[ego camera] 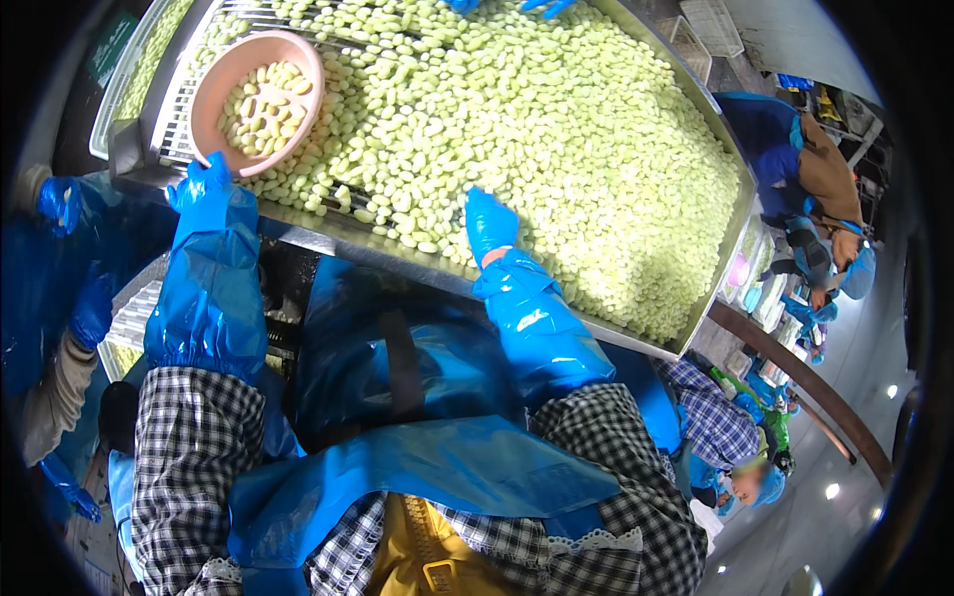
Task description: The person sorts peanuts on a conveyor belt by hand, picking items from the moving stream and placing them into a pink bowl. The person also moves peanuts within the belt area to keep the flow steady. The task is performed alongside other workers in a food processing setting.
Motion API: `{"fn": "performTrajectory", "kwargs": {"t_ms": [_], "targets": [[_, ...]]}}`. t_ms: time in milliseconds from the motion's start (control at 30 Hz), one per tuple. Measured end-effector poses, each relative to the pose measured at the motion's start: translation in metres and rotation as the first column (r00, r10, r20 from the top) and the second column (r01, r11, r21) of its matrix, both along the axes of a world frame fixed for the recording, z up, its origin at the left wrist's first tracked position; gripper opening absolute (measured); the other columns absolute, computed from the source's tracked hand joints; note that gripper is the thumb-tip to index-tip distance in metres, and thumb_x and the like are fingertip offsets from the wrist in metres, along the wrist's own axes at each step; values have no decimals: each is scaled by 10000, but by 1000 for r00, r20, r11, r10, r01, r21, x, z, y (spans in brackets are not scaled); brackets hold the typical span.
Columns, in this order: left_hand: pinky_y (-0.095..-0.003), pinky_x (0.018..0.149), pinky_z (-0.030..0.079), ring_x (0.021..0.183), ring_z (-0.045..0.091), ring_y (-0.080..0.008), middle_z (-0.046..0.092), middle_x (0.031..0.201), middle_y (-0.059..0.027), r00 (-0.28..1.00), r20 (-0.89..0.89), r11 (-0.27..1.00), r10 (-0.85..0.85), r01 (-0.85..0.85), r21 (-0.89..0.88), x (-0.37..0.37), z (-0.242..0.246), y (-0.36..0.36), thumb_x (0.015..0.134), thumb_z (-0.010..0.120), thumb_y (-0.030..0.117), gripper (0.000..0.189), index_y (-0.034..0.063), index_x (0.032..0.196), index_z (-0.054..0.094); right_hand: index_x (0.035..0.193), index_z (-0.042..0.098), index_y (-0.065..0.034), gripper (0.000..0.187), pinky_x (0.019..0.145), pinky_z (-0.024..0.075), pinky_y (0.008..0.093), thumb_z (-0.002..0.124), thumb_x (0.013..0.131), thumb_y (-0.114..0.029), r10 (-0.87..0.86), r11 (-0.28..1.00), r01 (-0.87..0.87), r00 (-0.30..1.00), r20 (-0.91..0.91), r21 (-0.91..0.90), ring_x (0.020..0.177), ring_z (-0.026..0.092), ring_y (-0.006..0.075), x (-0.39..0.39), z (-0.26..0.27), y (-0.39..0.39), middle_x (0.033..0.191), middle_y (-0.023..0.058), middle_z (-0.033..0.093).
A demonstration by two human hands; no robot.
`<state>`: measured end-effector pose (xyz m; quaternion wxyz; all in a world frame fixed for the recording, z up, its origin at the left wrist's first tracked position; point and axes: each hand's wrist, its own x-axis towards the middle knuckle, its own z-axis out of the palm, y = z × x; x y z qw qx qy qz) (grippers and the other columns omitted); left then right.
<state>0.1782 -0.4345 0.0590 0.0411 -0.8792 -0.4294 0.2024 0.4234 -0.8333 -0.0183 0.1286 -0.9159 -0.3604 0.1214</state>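
Note:
My left hand (207,182), in a blue glove, is at the near side of a pink plastic basin (205,112), touching its outer wall by the rim. Its fingers are partly hidden, so a firm grip cannot be made out. Yellowish oval pieces (264,112) lie inside the basin. My right hand (492,222), also gloved in blue, is down among a wide layer of pale green oval pieces (566,156), which look like grapes or large beans. Its fingertips point away from me and are hidden, and whether they hold a piece is unclear.
A metal-edged sorting table (313,237) with slatted bars (173,123) carries the pieces. Another person's gloved fingers (548,6) reach in at the far edge. At left, a co-worker's gloved hand (59,205) is close by. A clear plastic crate (112,123) stands beyond the table's left end.

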Motion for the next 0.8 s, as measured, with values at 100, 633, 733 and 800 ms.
{"fn": "performTrajectory", "kwargs": {"t_ms": [100,633,733,800], "targets": [[-569,1010,345,1123,585,-366,610,1190,-160,991,-25,991,133,-133,6,1,-9,7,867,512,378,336,247,1173,553,977,661,-133,199,653,503,473,511,919,-249,138,981,-141,990,-32,-132,761,648,346,10,4,14,874,124,679],[-558,1082,259,1175,553,-361,581,1253,-155,993,-62,993,103,-106,-50,8,5,-1,916,426,429,332,276,1179,559,1342,504,-42,366,995,465,393,459,1001,-166,506,691,514,160,-848,509,1207,543,266,36,119,167,1342,119,537],[-566,1079,259,1184,542,-372,577,1273,-169,975,11,967,224,-220,-128,11,17,-5,901,411,473,420,231,1201,576,1261,561,17,364,965,490,379,479,992,-215,186,932,329,-71,-980,153,1082,629,258,51,93,88,1197,161,633],[-565,1089,238,1193,536,-371,581,1277,-174,989,-21,982,145,-146,-118,9,16,0,892,391,508,506,192,1240,576,1186,634,-35,313,901,522,378,526,966,-230,221,975,-68,258,-941,211,1013,651,250,38,75,28,1156,131,655]]}}
